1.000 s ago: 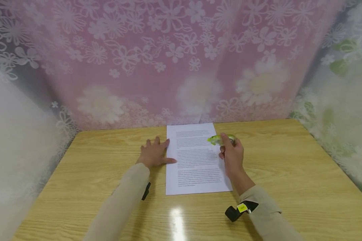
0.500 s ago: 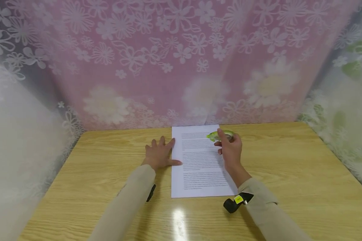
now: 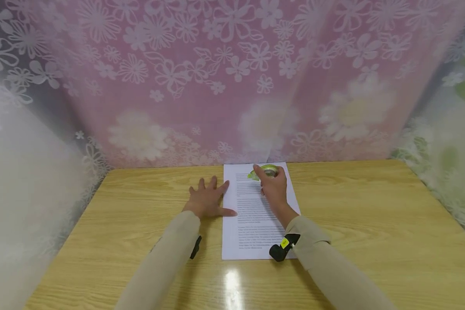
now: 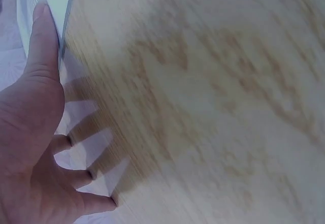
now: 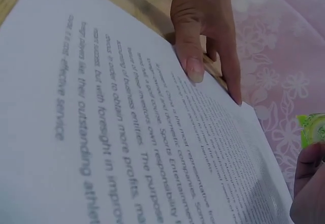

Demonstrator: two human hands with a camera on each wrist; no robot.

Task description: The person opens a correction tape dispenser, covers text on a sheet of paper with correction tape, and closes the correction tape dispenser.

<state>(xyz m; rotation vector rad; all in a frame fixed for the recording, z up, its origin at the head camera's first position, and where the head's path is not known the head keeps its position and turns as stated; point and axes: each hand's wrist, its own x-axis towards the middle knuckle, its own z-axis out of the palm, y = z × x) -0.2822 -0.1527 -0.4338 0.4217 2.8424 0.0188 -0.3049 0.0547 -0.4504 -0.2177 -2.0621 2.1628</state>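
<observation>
A printed sheet of paper (image 3: 252,232), perhaps the top of a thin stack, lies on the table with its far edge near the curtain. My left hand (image 3: 207,201) is spread flat at its left edge. The left thumb rests on the paper, as the left wrist view shows with the thumb (image 4: 43,41) over the page edge. Above the upper part of the page, my right hand (image 3: 274,189) pinches a green, clear-bodied correction tape (image 3: 269,171), its tip pointing left. In the right wrist view only part of the correction tape (image 5: 314,127) shows at the right edge.
The wood-grain table (image 3: 364,215) extends on both sides of the paper. A pink floral curtain (image 3: 201,107) hangs along the back edge, with pale floral cloth (image 3: 31,172) at the sides. A black wrist camera (image 3: 279,252) on the right wrist overhangs the page's lower right.
My right hand has moved left with the correction tape, from the page's right edge to over its upper text. The left hand keeps its place on the paper; the head view has shifted slightly.
</observation>
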